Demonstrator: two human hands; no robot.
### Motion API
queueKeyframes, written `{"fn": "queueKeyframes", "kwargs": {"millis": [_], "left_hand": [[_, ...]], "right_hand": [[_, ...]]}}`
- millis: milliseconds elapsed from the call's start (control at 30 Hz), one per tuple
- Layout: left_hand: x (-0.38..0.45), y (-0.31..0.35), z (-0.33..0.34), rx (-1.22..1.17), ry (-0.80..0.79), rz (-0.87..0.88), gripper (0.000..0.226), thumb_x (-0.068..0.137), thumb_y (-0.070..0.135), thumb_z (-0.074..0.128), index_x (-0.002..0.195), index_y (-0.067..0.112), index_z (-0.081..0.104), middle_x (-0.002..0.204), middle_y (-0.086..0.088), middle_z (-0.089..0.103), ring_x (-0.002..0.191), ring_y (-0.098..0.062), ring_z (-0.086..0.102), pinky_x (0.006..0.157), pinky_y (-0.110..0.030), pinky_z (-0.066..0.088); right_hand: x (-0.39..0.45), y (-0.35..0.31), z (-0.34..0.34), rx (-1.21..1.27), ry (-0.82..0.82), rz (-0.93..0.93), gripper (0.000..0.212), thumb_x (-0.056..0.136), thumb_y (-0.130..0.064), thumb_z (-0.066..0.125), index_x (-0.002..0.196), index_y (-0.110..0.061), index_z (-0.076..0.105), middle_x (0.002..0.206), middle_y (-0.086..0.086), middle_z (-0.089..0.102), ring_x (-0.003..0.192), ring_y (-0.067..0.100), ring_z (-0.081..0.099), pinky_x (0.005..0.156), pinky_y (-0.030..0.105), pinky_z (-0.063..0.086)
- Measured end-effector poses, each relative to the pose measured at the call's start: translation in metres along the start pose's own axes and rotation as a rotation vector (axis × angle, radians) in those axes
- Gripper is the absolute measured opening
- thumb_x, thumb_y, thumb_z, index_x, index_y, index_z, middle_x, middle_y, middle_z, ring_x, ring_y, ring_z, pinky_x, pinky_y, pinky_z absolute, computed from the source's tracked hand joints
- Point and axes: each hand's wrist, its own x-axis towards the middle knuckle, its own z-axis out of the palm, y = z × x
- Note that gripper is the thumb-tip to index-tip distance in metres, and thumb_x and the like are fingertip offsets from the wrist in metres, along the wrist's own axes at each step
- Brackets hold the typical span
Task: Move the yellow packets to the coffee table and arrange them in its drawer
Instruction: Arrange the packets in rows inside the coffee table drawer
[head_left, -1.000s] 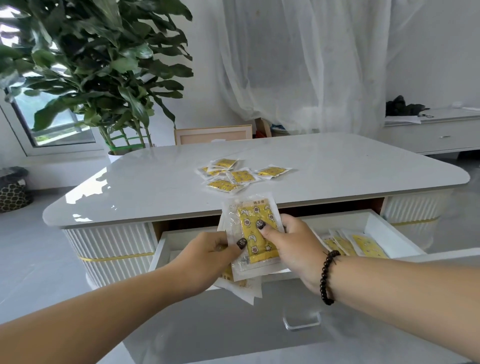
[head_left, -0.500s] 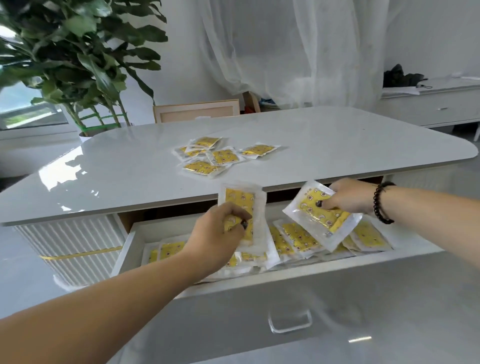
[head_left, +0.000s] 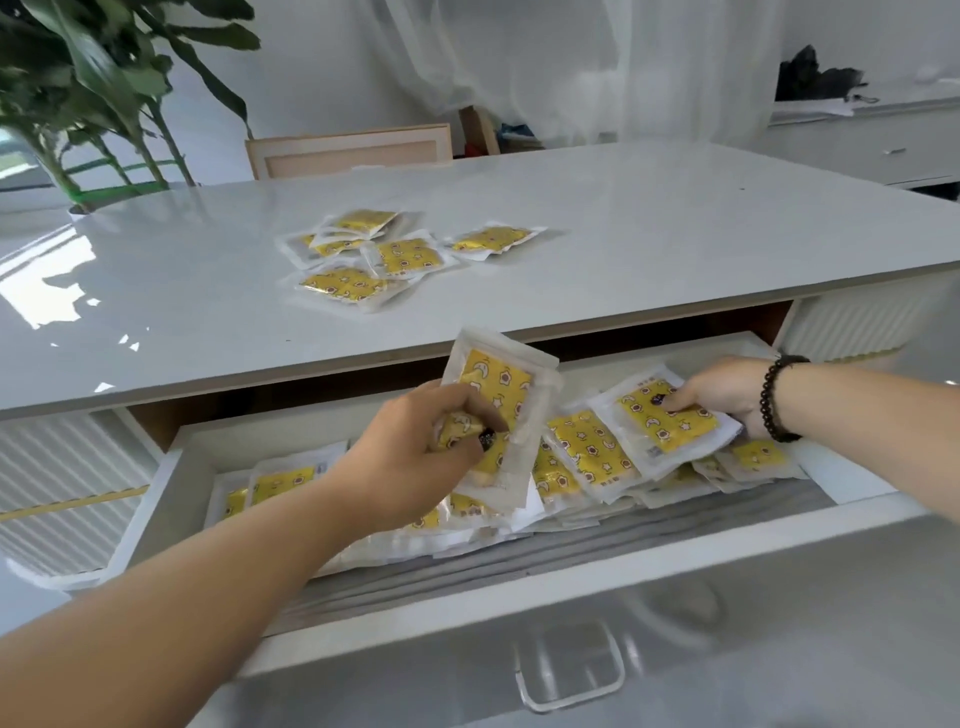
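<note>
Packets: I'm seeing them in three places. A loose cluster (head_left: 384, 254) is lying on the bench (head_left: 675, 228), well back from its front edge. A row (head_left: 587, 457) is leaning and overlapping along the open drawer (head_left: 571, 582), thinner at its left end. The rest are in my hands.

Left hand (head_left: 415, 457): fingers curled round a small bunch (head_left: 493, 395), one packet standing up above the fist, more crumpled beneath it; I cannot tell how many. Right hand (head_left: 722, 397): thumb and fingers pinching one packet (head_left: 665, 421), which is lying on the right part of the row.

Risks, as I'm judging them:
- The left bunch is fanning out; a slack grip could be dropping one in front of the row or onto the floor.
- The wrappers are looking slick and the row is leaning, so pressing the right packet in could be sliding its neighbours flat.
- The row's tops are standing near the bench's underside; tall ones might be catching when the drawer closes.
- The bench cluster is not yet moved, so the job is unfinished.

Surface: the bench is glossy pale grey, throwing window glare at left. The drawer is white with a grey liner and a clear handle (head_left: 571, 670).

Room: a plant (head_left: 93, 78) is standing behind at left, a sheer curtain (head_left: 571, 67) at the back, a framed panel (head_left: 348, 150) behind the bench, and a white cabinet (head_left: 872, 145) at right.
</note>
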Motion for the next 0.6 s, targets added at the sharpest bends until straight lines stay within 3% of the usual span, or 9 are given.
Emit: {"fn": "queueKeyframes", "kwargs": {"millis": [33, 100, 167, 333, 600], "left_hand": [[0.000, 0.000, 0.000, -0.023, -0.015, -0.019, 0.032, 0.089, 0.008, 0.061, 0.086, 0.040, 0.067, 0.101, 0.012, 0.064, 0.093, -0.010, 0.061, 0.082, -0.033, 0.053], [0.001, -0.001, 0.001, -0.050, -0.043, -0.039, 0.034, 0.088, 0.007, 0.061, 0.086, 0.040, 0.068, 0.101, 0.011, 0.065, 0.095, -0.011, 0.062, 0.084, -0.036, 0.054], [0.000, 0.000, 0.003, -0.059, -0.061, -0.046, 0.036, 0.088, 0.004, 0.060, 0.087, 0.040, 0.068, 0.101, 0.008, 0.066, 0.095, -0.014, 0.062, 0.086, -0.039, 0.054], [0.000, 0.000, 0.004, -0.083, -0.073, -0.064, 0.040, 0.089, 0.001, 0.056, 0.086, 0.038, 0.068, 0.102, 0.003, 0.065, 0.094, -0.024, 0.062, 0.083, -0.047, 0.054], [0.001, -0.007, 0.006, -0.122, -0.013, -0.148, 0.040, 0.093, 0.001, 0.050, 0.085, 0.035, 0.069, 0.106, 0.004, 0.066, 0.098, -0.028, 0.063, 0.086, -0.050, 0.054]], "right_hand": [[0.002, 0.000, 0.003, -0.027, 0.036, -0.030, 0.056, 0.065, -0.020, 0.083, 0.111, 0.002, 0.060, 0.123, 0.016, 0.061, 0.114, 0.031, 0.058, 0.099, 0.045, 0.046], [-0.006, -0.003, 0.010, -0.229, 0.129, -0.124, 0.029, 0.076, -0.028, 0.077, 0.080, -0.005, 0.059, 0.089, 0.014, 0.063, 0.082, 0.025, 0.061, 0.072, 0.032, 0.050], [-0.012, -0.004, 0.016, -0.452, 0.229, -0.217, 0.038, 0.084, -0.034, 0.068, 0.063, -0.011, 0.046, 0.064, 0.005, 0.047, 0.058, 0.018, 0.047, 0.050, 0.026, 0.034], [-0.015, -0.005, 0.024, -0.765, 0.351, -0.351, 0.047, 0.086, -0.045, 0.059, 0.057, -0.013, 0.041, 0.057, 0.001, 0.045, 0.052, 0.014, 0.043, 0.048, 0.025, 0.032], [-0.023, -0.004, 0.022, -0.862, 0.427, -0.380, 0.048, 0.084, -0.053, 0.058, 0.061, -0.012, 0.048, 0.061, 0.002, 0.053, 0.055, 0.016, 0.050, 0.048, 0.024, 0.037]]}}
